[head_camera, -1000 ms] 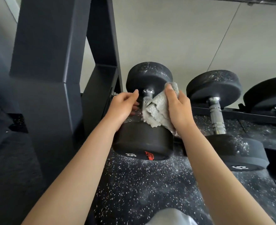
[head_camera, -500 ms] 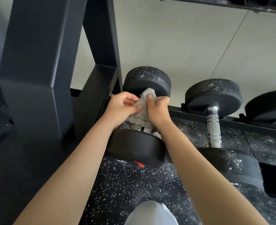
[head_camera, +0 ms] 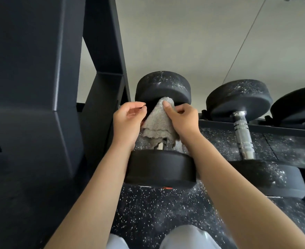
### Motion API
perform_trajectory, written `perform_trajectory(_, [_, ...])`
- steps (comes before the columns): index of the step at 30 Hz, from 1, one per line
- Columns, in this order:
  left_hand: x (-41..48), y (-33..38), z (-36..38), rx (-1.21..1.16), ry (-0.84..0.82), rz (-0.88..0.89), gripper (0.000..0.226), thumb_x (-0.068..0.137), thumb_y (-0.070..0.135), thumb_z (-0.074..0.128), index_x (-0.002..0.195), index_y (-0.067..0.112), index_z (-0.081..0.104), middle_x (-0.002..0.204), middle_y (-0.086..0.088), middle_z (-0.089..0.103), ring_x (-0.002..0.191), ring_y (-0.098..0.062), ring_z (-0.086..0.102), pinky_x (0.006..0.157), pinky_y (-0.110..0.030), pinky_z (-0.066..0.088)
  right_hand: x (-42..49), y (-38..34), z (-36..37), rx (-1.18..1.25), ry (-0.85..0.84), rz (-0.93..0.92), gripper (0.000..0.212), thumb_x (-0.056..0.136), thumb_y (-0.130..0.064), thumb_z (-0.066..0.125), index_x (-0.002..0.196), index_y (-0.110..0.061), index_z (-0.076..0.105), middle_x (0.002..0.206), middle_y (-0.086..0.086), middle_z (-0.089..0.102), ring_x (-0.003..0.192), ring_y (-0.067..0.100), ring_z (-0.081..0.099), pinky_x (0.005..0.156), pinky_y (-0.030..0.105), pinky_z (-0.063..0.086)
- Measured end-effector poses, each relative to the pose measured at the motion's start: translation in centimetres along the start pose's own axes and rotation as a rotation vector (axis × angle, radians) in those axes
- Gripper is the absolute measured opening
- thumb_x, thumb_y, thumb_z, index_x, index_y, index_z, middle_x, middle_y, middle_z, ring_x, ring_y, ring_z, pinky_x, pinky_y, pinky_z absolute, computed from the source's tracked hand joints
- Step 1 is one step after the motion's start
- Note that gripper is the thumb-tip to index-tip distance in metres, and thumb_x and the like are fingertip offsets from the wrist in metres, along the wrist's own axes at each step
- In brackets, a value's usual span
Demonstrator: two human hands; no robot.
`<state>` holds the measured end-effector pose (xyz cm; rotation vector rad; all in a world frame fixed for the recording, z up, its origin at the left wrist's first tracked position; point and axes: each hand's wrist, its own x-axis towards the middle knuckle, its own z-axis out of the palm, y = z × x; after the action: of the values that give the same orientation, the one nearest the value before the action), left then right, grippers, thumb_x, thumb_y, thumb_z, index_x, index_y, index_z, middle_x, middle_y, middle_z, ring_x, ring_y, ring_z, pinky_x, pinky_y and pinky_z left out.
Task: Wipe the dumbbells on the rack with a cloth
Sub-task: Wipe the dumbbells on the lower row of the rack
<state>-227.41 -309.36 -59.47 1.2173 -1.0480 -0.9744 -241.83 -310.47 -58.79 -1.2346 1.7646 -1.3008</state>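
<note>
Rack (head_camera: 40,105) is standing at left, its dark upright filling that side

Nearest dumbbell (head_camera: 159,169) is lying just right of the upright, long axis running straight away from the person: one head close, the other toward the wall, handle between them and mostly hidden

Second dumbbell (head_camera: 239,97) is lying parallel, well to the right, bare and untouched

Left grip (head_camera: 128,121) is curling against the handle's left side, seemingly holding the cloth's edge

Right grip (head_camera: 182,119) is clamping the cloth from the right, forefinger pressing its peak against the far head

Cloth (head_camera: 157,121) is draping over the handle, between the two grips

Judgement: both grips are sitting level across the handle, so the next stroke is probably running along that axis, with the right grip leading
</note>
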Motion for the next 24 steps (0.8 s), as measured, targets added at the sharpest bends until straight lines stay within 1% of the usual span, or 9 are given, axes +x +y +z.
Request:
perform_trajectory(2, [0.0,-0.1,0.1,-0.001,-0.019,0.026,0.013,0.085,0.010,0.069,0.086,0.023,0.069,0.088,-0.002,0.069,0.087,-0.016,0.066,0.080,-0.035,0.056,0.2,-0.2,-0.2,0.032,-0.024,0.067,0.040,0.078,-0.045,0.080,0.064,-0.018,0.054,0.073,0.003,0.063,0.068,0.017,0.061,0.069,0.036,0.055])
perform_trajectory(4, [0.0,-0.1,0.1,0.002,-0.022,0.056,0.012,0.085,0.010,0.068,0.087,0.022,0.069,0.087,-0.001,0.069,0.086,-0.016,0.066,0.080,-0.036,0.057,0.1,-0.5,-0.5,0.043,-0.058,0.090,0.038,0.076,-0.042,0.083,0.067,-0.017,0.055,0.076,0.004,0.066,0.070,0.018,0.064,0.069,0.035,0.058])
perform_trajectory(10, [0.0,-0.3,-0.3,-0.051,0.024,0.065,0.018,0.087,0.008,0.065,0.085,0.025,0.067,0.090,-0.003,0.068,0.090,-0.021,0.067,0.078,-0.034,0.058,-1.8,0.0,-1.7,0.028,-0.157,0.112,0.035,0.075,-0.033,0.085,0.067,-0.015,0.056,0.070,-0.002,0.063,0.060,0.009,0.062,0.048,0.015,0.048])
perform_trajectory(12, [0.0,-0.3,-0.3,-0.046,0.017,0.072,0.016,0.087,0.008,0.065,0.086,0.024,0.067,0.089,-0.003,0.068,0.088,-0.019,0.067,0.077,-0.033,0.057,-1.9,0.1,-1.6,0.036,-0.152,0.125,0.035,0.075,-0.035,0.084,0.066,-0.016,0.056,0.073,0.000,0.065,0.065,0.013,0.064,0.053,0.019,0.052])
perform_trajectory(14, [0.1,-0.3,-0.2,-0.036,0.005,0.087,0.015,0.087,0.009,0.065,0.087,0.024,0.067,0.089,-0.004,0.069,0.087,-0.018,0.067,0.078,-0.036,0.058,-1.4,0.0,-1.0,0.018,-0.091,0.116,0.037,0.076,-0.039,0.083,0.065,-0.018,0.055,0.074,0.001,0.065,0.071,0.017,0.065,0.066,0.030,0.058])
perform_trajectory(17, [0.0,-0.3,-0.2,-0.002,0.000,0.111,0.015,0.085,0.010,0.066,0.086,0.025,0.067,0.086,0.000,0.068,0.085,-0.017,0.066,0.081,-0.043,0.057,-0.3,-0.9,-0.3,-0.014,-0.030,0.105,0.040,0.079,-0.043,0.080,0.064,-0.018,0.053,0.069,-0.001,0.061,0.066,0.016,0.059,0.071,0.034,0.056])
perform_trajectory(19, [0.0,-0.2,-0.2,0.018,-0.005,0.122,0.012,0.085,0.010,0.066,0.088,0.022,0.068,0.082,0.003,0.067,0.082,-0.015,0.065,0.081,-0.044,0.056,0.0,-1.2,-0.2,-0.010,-0.031,0.120,0.040,0.080,-0.044,0.079,0.065,-0.018,0.052,0.070,0.001,0.061,0.064,0.016,0.058,0.066,0.031,0.055])
perform_trajectory(22, [-0.1,-0.3,-0.2,0.033,-0.011,0.143,0.011,0.086,0.010,0.066,0.089,0.019,0.068,0.080,0.005,0.065,0.080,-0.013,0.064,0.080,-0.045,0.056,-0.7,-1.4,-0.9,-0.083,-0.088,0.139,0.041,0.080,-0.046,0.078,0.067,-0.018,0.051,0.070,0.001,0.058,0.055,0.013,0.052,0.045,0.021,0.045])
perform_trajectory(24, [-0.2,-0.3,-0.2,0.037,-0.016,0.140,0.010,0.085,0.010,0.066,0.088,0.020,0.068,0.081,0.006,0.065,0.081,-0.013,0.064,0.080,-0.045,0.057,-1.6,-1.0,-1.5,-0.098,-0.161,0.144,0.040,0.079,-0.042,0.080,0.067,-0.018,0.050,0.069,-0.001,0.056,0.056,0.011,0.051,0.042,0.018,0.042])
